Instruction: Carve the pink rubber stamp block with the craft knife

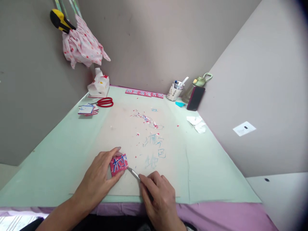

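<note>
My left hand (102, 171) grips a small red square card (119, 164) by its upper and lower edges, with thumb and fingers pressing it against the board. Blue lines form a character on the card, and pale cut areas show around the strokes. In my right hand (157, 192) is a slim craft knife (134, 174), held like a pen. Its blade tip meets the card's right edge. Under both hands lies a pale board (103, 134) with blue handwritten characters. Red and white shavings (146, 119) are scattered on its upper part.
Red-handled scissors (105, 102) and a stack of small cards (86, 109) lie at left, near a tissue pack (99, 85). A strip of carved red squares (144, 93) runs along the back. At right stand a pen holder (175, 91), bottle (190, 91) and phone (196, 98), with crumpled tissue (197, 124) nearer.
</note>
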Motion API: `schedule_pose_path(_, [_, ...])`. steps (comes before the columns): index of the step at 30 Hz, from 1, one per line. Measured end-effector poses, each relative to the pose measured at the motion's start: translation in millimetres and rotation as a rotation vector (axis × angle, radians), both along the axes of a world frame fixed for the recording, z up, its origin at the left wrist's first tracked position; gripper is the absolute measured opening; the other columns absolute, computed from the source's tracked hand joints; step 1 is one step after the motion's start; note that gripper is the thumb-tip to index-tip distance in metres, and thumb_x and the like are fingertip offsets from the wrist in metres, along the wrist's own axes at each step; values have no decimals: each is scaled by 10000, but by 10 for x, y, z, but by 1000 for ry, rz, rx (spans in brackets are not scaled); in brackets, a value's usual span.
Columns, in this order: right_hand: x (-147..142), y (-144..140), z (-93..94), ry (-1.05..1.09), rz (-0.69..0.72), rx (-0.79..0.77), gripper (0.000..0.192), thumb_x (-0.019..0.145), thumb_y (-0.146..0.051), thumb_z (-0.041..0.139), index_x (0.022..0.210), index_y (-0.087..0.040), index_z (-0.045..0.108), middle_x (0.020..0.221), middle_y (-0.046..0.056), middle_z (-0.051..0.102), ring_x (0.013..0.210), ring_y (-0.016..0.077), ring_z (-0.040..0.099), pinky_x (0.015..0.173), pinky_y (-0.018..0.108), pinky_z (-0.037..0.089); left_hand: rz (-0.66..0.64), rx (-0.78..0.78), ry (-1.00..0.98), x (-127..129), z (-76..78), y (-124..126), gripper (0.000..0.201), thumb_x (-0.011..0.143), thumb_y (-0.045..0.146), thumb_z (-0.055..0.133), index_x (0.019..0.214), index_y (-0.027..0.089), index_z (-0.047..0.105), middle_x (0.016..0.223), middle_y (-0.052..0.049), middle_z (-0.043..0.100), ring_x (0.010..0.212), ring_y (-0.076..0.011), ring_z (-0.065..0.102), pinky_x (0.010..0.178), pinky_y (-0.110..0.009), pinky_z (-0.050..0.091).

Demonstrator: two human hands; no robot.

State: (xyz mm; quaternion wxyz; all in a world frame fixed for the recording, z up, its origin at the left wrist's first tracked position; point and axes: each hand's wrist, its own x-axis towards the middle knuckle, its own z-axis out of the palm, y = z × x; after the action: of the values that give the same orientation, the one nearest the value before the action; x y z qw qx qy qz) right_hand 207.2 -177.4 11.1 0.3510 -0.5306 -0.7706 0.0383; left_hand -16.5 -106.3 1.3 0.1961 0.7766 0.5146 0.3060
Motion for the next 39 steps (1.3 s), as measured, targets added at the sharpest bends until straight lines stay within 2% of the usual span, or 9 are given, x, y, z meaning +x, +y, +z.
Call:
schedule_pose_path(6, [4, -10, 19, -21, 19, -40, 181, 1039, -130, 497, 1097, -211, 649, 803, 31, 592, 656, 182, 562, 630, 323, 394, 16, -50, -13, 12, 10, -1, 518, 944, 384, 622, 1419, 280, 444, 1244, -79, 689, 1191, -315, 633, 1030, -531, 509])
schedule_pose_path(13, [-39, -4, -27, -27, -34, 16, 242, 1019, -97, 496, 1187, -200, 637, 808, 39, 594, 659, 190, 549, 616, 323, 400, 20, -42, -9, 7, 6, -8, 531, 943, 351, 631, 1428, 282, 426, 1244, -60, 697, 1195, -301, 633, 1045, -505, 513])
schedule_pose_path(20, [1, -15, -18, 35, 18, -23, 198, 1010, -94, 536, 1134, -205, 642, 801, 33, 584, 664, 186, 550, 616, 323, 395, 28, -47, -20, 8, 10, -7, 523, 937, 364, 638, 1416, 276, 449, 1228, -64, 691, 1175, -300, 645, 1036, -499, 520])
schedule_pose_path(39, [-76, -5, -51, 48, -93, 15, 236, 1006, -86, 513, 1164, -188, 657, 820, 39, 597, 660, 183, 530, 600, 314, 408, 23, -48, -22, 5, 3, -8, 491, 936, 367, 640, 1387, 278, 466, 1231, -64, 691, 1171, -301, 647, 1022, -494, 528])
